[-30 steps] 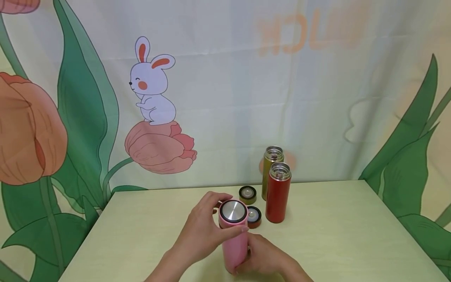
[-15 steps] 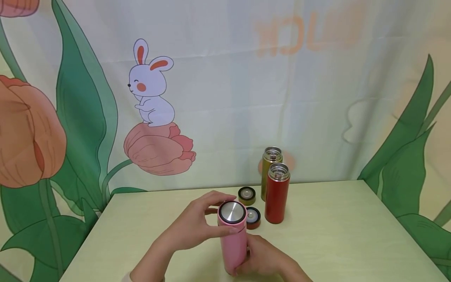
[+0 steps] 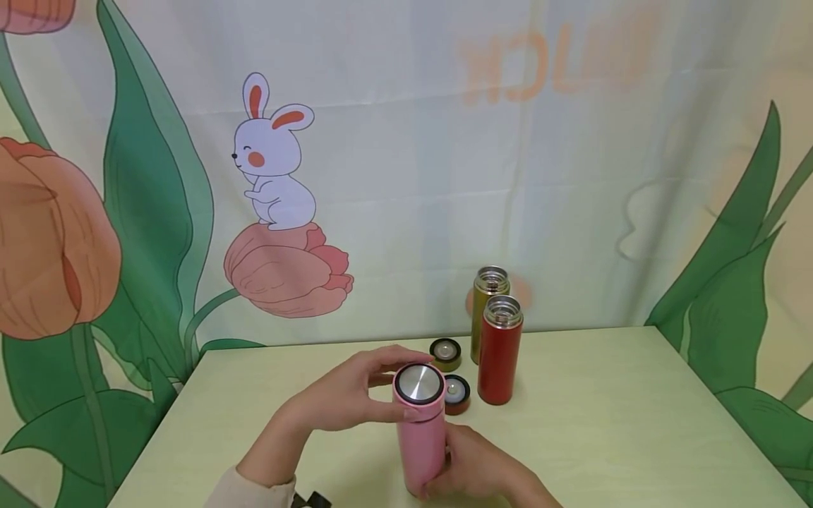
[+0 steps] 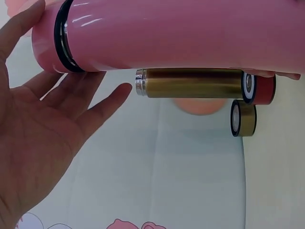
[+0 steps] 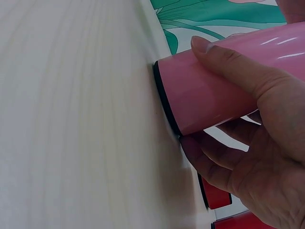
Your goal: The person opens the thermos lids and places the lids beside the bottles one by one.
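Observation:
A pink thermos bottle [image 3: 420, 455] stands upright near the front of the table. My left hand [image 3: 343, 395] holds its steel-topped lid [image 3: 419, 384] between thumb and fingers. In the left wrist view, a thin silver strip shows beside the black ring [image 4: 62, 36] between lid and body. My right hand [image 3: 473, 462] grips the bottle low down; in the right wrist view its thumb lies along the pink wall and the black base [image 5: 167, 102] meets the table. Behind stand a red thermos [image 3: 500, 356] and a gold thermos [image 3: 479, 324], both without lids.
Two lids lie inside-up on the table behind the pink bottle: a gold lid [image 3: 446, 353] and a red lid [image 3: 457, 395], partly hidden by it. The pale table [image 3: 610, 423] ends at a printed cloth backdrop [image 3: 394, 176]. A small black object [image 3: 314, 500] shows beside the left sleeve.
My left hand has turned about the lid, its thumb moving left across the front; forearm and sleeve have swung further into view. The right hand and bottle have stayed nearly in place.

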The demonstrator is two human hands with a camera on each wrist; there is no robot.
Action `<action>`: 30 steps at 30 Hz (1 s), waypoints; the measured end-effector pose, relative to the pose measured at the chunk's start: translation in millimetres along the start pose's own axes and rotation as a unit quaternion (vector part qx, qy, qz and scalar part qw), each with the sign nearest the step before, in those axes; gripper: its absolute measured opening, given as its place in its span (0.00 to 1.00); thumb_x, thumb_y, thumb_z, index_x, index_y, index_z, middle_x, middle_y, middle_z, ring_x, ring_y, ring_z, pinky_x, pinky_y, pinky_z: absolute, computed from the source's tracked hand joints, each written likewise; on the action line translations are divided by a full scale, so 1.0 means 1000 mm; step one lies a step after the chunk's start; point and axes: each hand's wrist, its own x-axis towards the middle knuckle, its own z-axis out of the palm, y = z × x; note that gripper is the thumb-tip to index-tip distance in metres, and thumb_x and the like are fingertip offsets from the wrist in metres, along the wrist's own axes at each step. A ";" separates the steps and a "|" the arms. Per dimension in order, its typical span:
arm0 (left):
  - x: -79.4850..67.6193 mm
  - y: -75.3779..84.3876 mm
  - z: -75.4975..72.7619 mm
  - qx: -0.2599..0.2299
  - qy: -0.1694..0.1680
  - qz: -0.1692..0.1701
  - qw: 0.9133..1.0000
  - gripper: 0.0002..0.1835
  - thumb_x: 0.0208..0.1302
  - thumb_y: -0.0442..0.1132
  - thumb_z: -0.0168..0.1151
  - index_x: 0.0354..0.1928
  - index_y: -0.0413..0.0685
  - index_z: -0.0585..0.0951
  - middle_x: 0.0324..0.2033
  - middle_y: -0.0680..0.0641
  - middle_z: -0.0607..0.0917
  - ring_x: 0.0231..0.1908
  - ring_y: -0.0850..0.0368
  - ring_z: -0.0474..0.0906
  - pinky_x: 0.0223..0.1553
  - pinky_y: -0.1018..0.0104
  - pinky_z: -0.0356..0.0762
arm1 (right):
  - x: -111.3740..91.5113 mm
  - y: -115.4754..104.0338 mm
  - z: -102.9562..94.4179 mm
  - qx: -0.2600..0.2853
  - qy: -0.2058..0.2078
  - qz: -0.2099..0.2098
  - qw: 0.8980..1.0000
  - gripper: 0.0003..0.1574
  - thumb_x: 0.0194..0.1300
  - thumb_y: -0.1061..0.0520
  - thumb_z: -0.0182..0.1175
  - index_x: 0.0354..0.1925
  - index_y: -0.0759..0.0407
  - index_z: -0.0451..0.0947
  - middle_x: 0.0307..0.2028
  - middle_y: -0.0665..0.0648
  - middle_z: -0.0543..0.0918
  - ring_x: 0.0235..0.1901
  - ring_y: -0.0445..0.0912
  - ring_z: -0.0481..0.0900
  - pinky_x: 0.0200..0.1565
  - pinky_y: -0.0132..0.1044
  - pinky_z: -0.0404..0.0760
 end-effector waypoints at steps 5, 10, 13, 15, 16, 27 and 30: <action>0.004 -0.003 0.000 -0.016 -0.034 0.005 0.999 0.31 0.67 0.42 0.70 0.71 0.61 0.74 0.65 0.55 0.81 0.65 0.58 0.77 0.70 0.55 0.72 | 0.001 0.001 0.001 0.006 -0.005 -0.006 1.000 0.37 0.51 0.51 0.79 0.57 0.35 0.74 0.47 0.42 0.85 0.47 0.41 0.82 0.56 0.43 0.80; 0.005 -0.005 0.000 -0.025 -0.040 0.012 0.999 0.31 0.67 0.41 0.70 0.71 0.61 0.75 0.65 0.54 0.81 0.65 0.57 0.77 0.68 0.61 0.74 | 0.000 0.001 0.001 0.000 -0.003 -0.008 1.000 0.37 0.51 0.51 0.79 0.56 0.36 0.74 0.46 0.41 0.85 0.46 0.41 0.82 0.55 0.41 0.80; 0.005 -0.006 0.001 -0.032 -0.034 0.012 0.999 0.31 0.66 0.41 0.71 0.71 0.63 0.75 0.65 0.55 0.81 0.65 0.57 0.78 0.68 0.62 0.74 | 0.000 0.000 0.001 0.002 -0.003 -0.003 1.000 0.37 0.51 0.52 0.80 0.56 0.36 0.74 0.46 0.42 0.85 0.46 0.41 0.82 0.56 0.42 0.80; 0.005 -0.007 0.001 -0.036 -0.028 0.009 0.999 0.31 0.65 0.41 0.72 0.70 0.64 0.76 0.64 0.56 0.81 0.65 0.57 0.78 0.68 0.62 0.75 | 0.000 0.000 0.000 0.001 -0.002 -0.001 1.000 0.37 0.52 0.51 0.80 0.56 0.36 0.74 0.46 0.42 0.85 0.46 0.41 0.82 0.56 0.43 0.81; 0.004 -0.007 0.002 -0.038 -0.024 0.011 0.999 0.32 0.65 0.41 0.73 0.70 0.64 0.76 0.64 0.56 0.81 0.65 0.56 0.78 0.68 0.61 0.75 | 0.000 0.000 0.000 -0.001 -0.001 -0.003 1.000 0.37 0.51 0.51 0.80 0.56 0.36 0.74 0.46 0.41 0.85 0.46 0.41 0.82 0.56 0.43 0.81; 0.000 -0.007 0.012 -0.061 0.039 -0.005 0.997 0.34 0.61 0.39 0.77 0.70 0.61 0.77 0.60 0.52 0.85 0.60 0.56 0.83 0.64 0.66 0.78 | -0.001 -0.001 0.000 -0.017 0.024 -0.034 0.999 0.36 0.48 0.48 0.82 0.54 0.38 0.77 0.44 0.41 0.86 0.44 0.38 0.83 0.53 0.35 0.82; -0.002 -0.004 0.016 -0.055 0.088 -0.023 0.994 0.36 0.57 0.40 0.79 0.69 0.58 0.78 0.60 0.50 0.86 0.56 0.56 0.85 0.60 0.67 0.81 | -0.001 -0.002 0.001 -0.018 0.031 -0.025 0.999 0.36 0.49 0.47 0.82 0.55 0.38 0.76 0.43 0.41 0.86 0.43 0.38 0.83 0.51 0.35 0.82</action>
